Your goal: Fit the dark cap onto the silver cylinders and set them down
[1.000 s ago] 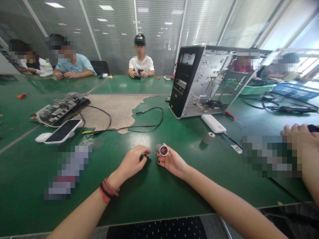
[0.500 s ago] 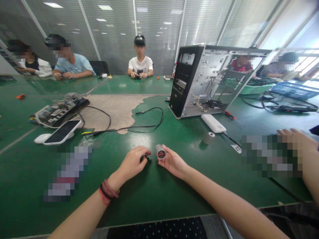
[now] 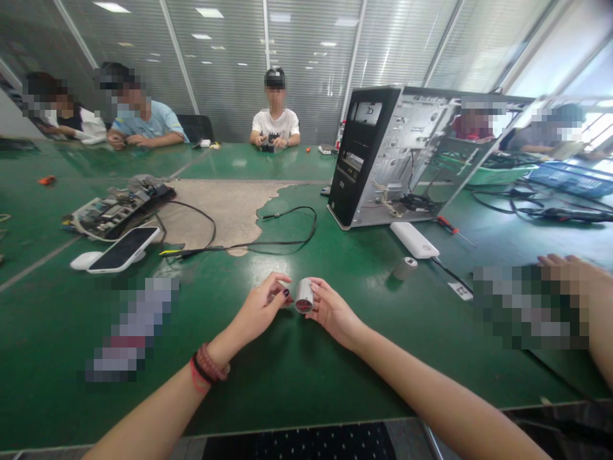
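My right hand [image 3: 334,311] is closed around a small grey metal cylinder [image 3: 304,292] and holds it above the table. The lower end of the cylinder faces me and shows red parts inside. Just to its left is my left hand [image 3: 262,306], with curved fingers held apart and nothing visible between them; a dark thumbnail shows. Whether its fingertips touch the cylinder I cannot tell. A similar grey cylinder [image 3: 405,269] stands on the table to the right, beside a white power bank [image 3: 414,241].
An opened computer case [image 3: 366,160] stands at the back right, with a red screwdriver [image 3: 449,225] near it. A circuit assembly [image 3: 117,207], a phone [image 3: 124,249] and a black cable [image 3: 268,244] lie to the left. Another person's hand [image 3: 569,271] rests at the right.
The cylinder has tipped in my right hand, so its open end points lower. My left hand's fingers have spread and its thumb has turned up. The view has shifted slightly.
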A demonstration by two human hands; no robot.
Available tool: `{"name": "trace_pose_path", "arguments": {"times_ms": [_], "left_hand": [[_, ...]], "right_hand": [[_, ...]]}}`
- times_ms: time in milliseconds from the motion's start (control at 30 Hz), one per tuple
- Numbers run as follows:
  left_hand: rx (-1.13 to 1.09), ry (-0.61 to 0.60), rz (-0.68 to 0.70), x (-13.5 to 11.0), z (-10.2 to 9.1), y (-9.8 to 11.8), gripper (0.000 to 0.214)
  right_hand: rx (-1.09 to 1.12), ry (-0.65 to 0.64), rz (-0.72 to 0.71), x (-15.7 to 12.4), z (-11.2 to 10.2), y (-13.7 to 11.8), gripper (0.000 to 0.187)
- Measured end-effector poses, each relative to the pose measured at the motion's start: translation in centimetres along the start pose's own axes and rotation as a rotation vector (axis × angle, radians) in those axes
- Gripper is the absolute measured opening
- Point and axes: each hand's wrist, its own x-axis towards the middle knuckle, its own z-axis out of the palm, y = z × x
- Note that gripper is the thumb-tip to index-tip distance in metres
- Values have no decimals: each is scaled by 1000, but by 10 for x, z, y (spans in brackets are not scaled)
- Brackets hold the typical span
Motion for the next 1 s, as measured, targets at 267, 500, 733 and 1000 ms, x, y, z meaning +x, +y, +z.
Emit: {"name": "trace_pose_path", "arguments": {"times_ms": [267,500,733,1000], "left_hand": [[-137,-74,19,-3,5,6,35],[133,-1,168,-8,6,13,39],[336,87,305,-11,8,8,29],[369,151,457,-9,7,4,25]], "right_hand": [[-767,-38,-579,-11,1,-2,28],[-1072,-88,-800,-14,-5,-1,46],[-1102,-81,-821,-12,-6,-5,57],[-1107,-105,-806,-14,-6,-10,41]]}}
